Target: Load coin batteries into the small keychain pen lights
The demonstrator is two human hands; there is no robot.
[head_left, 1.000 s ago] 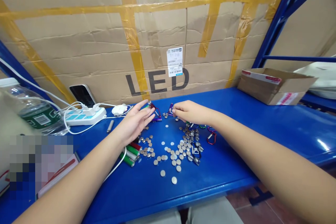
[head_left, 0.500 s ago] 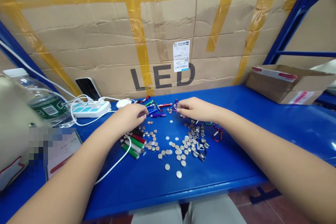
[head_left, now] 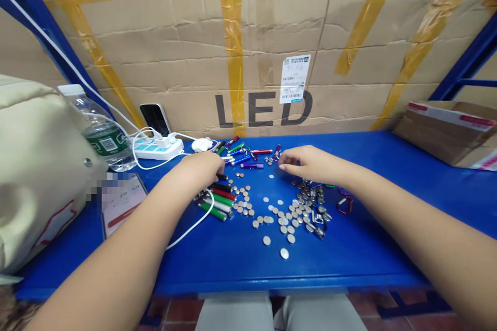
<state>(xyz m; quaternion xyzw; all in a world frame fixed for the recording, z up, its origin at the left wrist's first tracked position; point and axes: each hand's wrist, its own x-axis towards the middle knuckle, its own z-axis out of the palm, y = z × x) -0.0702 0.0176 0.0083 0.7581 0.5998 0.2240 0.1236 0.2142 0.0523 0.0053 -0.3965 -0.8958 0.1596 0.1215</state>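
My left hand (head_left: 205,169) is at the left pile, its fingers curled down over a black tube (head_left: 222,177) whose end sticks out beside them. Just below lie a red tube (head_left: 225,194), a white tube (head_left: 214,206) and a green tube (head_left: 213,212). My right hand (head_left: 305,161) hovers with fingers bent and thumb apart, close to a small purple flashlight (head_left: 277,152); nothing shows between its fingers. Another purple flashlight (head_left: 251,166) lies between the hands. Several button cells (head_left: 291,238) are scattered nearer me.
Metal clips (head_left: 319,214) and a red carabiner (head_left: 345,205) lie at the right. A power strip (head_left: 159,147), water bottle (head_left: 106,137), beige bag (head_left: 42,165) and phone (head_left: 155,119) are at the left. A cardboard box (head_left: 446,134) stands far right. A white cable (head_left: 194,225) crosses the table.
The view has swung left, so everything appears farther right. A black tube now shows by my left fingers. My right hand keeps about the same place beside the purple flashlight.
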